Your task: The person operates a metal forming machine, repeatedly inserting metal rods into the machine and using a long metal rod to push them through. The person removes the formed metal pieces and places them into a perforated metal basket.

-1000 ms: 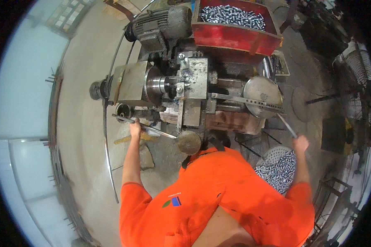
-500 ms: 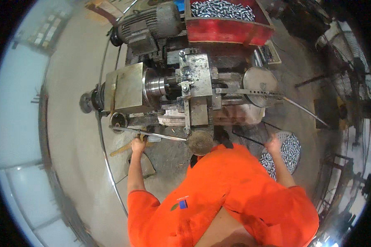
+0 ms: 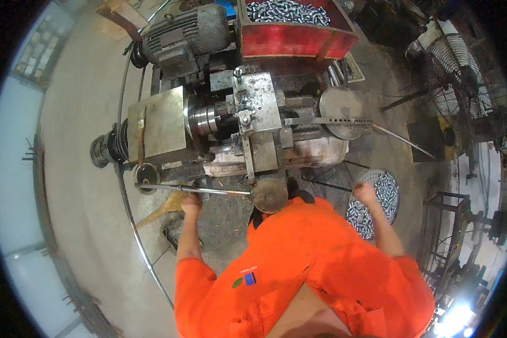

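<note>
My left hand is closed just below a long metal lever rod at the front of a lathe-like machine. Its fingers are partly hidden, and I cannot make out what they hold. A yellow-brown, long-handled piece lies beside that hand. On the right, my right hand is closed over the left rim of a round tub. Anything in its fingers is too small to name. Many small shiny metal cylinders fill the tub. The rod's right end meets a round, worn pad near my legs.
A red bin of similar metal parts stands behind the machine, beside a grey electric motor. To the right are a perforated bar, a round plate, a caged fan and a metal frame.
My view has shifted, so the machine and tub sit farther left in the picture. My left hand is slightly farther right along the rod. My right hand stays over the tub.
</note>
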`<state>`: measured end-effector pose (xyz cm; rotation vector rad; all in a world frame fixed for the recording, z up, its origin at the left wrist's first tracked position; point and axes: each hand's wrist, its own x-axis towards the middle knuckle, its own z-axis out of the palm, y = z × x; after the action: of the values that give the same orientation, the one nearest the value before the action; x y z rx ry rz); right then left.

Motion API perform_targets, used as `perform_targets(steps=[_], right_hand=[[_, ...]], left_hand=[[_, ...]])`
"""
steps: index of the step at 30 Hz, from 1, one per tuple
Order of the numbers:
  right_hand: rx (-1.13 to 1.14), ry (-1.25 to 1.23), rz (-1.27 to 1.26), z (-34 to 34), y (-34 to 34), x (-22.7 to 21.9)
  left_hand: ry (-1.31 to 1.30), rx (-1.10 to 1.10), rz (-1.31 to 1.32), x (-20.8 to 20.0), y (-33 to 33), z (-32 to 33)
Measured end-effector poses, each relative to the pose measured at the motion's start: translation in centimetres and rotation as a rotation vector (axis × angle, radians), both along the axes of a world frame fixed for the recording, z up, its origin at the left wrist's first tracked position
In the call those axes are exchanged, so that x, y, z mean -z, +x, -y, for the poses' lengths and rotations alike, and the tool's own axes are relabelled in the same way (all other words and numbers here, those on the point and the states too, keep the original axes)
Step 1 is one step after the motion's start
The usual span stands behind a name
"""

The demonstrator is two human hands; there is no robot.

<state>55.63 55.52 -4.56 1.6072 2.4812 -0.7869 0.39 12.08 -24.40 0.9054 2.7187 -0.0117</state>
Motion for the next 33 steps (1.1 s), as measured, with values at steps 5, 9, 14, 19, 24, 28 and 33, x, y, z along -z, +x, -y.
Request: perform_targets(steps=[5, 9, 14, 19, 24, 28, 33], right_hand=[[-0.059, 0.207, -0.172, -6.0, -9.4, -9.2], [-0.239, 0.185, -0.335, -7.7, -22.3, -14.3], [-0.695, 0.246, -0.549, -3.5, -36.0, -17.6], [-0.906, 0.164, -0.398, 1.3, -45.0, -15.8], [-1.014, 0.189, -0.331, 2.8, -45.5, -16.0], [-1.023, 0.181, -0.229, 2.1, -45.6, -15.5], [-1.066, 0.513, -0.428, 0.4, -43.7, -16.4]], left_hand=[[-0.191, -0.104, 0.122, -8.5, 1.9, -6.5], [-0.052, -0.135, 0.261, -12.4, 1.4, -4.6], [0.39, -0.382, -0.104, -25.5, -2.5, -0.1], [0.27, -0.751, -0.32, -30.5, -0.3, 17.9], [0.21, -1.123, -0.259, -25.8, 9.3, 18.8], [0.107, -1.263, -0.177, -26.7, 14.2, 10.9], [0.386, -1.163, -0.008, -27.1, 17.4, 9.2]])
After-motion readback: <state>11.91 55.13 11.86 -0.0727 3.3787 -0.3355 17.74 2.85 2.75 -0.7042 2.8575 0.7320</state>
